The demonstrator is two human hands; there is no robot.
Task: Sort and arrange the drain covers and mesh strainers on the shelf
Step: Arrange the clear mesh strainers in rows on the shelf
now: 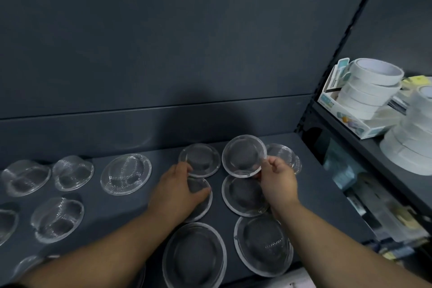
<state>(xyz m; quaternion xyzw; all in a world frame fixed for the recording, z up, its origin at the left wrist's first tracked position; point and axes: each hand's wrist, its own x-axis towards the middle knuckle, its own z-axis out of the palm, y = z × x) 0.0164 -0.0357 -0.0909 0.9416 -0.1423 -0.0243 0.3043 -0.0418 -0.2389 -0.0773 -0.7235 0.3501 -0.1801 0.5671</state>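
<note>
Mesh strainer (244,155) tilted, rim pinched by right hand (279,180) fingers, left hand (177,190) fingers grasping second strainer (203,206)

1. Mesh strainers (126,174) were laid across the shelf (145,206), left edge to right edge.
2. A raised strainer (244,155) was held above those near the right rear corner.
3. Tape rolls (369,84) were stacked on the neighbouring shelf (369,145) to the right.
</note>
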